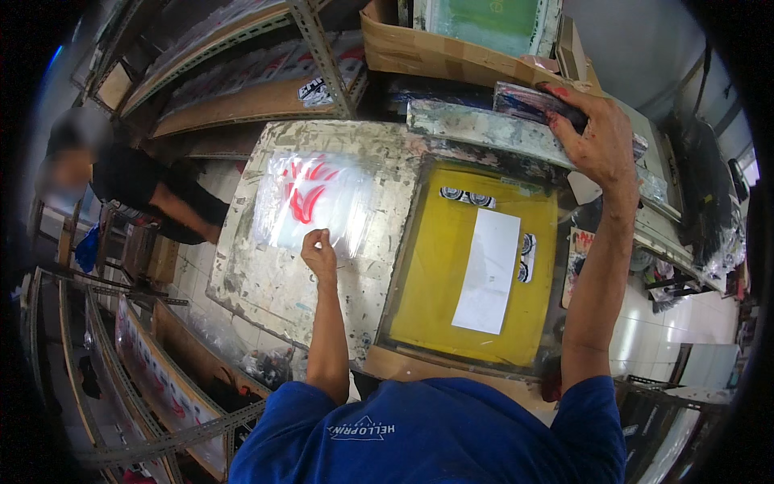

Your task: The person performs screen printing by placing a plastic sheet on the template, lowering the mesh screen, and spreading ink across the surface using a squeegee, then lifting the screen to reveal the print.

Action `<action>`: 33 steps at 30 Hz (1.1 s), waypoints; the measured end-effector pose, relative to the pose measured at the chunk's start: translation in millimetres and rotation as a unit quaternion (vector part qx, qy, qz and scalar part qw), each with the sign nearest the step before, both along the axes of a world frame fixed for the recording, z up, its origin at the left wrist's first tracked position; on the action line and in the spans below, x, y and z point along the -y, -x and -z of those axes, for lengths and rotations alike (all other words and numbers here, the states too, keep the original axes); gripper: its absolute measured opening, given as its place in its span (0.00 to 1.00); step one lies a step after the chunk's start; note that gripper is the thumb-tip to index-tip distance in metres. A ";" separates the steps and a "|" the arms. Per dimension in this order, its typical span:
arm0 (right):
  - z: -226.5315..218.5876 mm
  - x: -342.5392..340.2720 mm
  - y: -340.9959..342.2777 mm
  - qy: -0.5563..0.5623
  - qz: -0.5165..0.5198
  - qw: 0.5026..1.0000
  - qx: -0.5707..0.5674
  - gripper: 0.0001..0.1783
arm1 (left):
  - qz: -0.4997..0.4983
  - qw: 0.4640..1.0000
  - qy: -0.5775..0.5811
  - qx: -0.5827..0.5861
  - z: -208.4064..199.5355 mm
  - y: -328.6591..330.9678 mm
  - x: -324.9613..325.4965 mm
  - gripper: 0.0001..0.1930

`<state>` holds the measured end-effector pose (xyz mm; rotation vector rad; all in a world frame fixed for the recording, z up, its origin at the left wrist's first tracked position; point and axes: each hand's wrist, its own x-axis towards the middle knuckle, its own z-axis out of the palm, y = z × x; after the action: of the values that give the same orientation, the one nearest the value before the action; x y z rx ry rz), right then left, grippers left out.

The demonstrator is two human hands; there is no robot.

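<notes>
Clear thin plastic sheet with red flame-like prints (pixel 326 208) lies on the paint-spattered pale board (pixel 262 278) at left; looks light, floppy, slippery, so best held by bare edges, off the red. Left hand (pixel 319 255) has fingertips pinched at its near edge, can't tell if film is caught; right hand (pixel 595 133), far right, grasps a long paint-smeared block (pixel 522 103), likely stiff, best gripped across its width.

Left fingers (pixel 314 241) pinch together; right fingers (pixel 572 97) arch, red-stained.
</notes>
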<state>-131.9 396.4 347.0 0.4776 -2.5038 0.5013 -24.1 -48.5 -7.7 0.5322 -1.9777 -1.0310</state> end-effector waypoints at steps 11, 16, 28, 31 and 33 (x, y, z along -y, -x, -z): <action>4.5 -2.4 4.8 0.004 -0.018 0.999 -0.050 0.22 | 0.332 0.856 0.273 0.288 -25.2 -48.1 -164.8 0.28; 3.5 -1.3 4.7 0.011 -0.026 0.998 -0.052 0.20 | 0.421 0.804 0.324 0.267 -9.0 -32.7 -218.6 0.31; 0.2 -1.6 2.8 0.009 -0.011 1.000 -0.001 0.22 | 0.546 0.748 0.307 0.217 -11.6 14.1 -269.1 0.31; 5.6 -2.6 6.7 0.000 -0.021 0.998 -0.061 0.22 | 0.554 0.742 0.311 0.213 -10.2 17.3 -272.2 0.31; 5.0 -2.1 6.4 0.006 -0.019 0.999 -0.045 0.22 | 0.558 0.736 0.315 0.216 -9.7 18.9 -273.0 0.31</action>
<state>-138.3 398.4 342.0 0.5317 -2.4091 0.4988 -43.0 224.5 2.0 -1.0376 -2.9293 -0.7634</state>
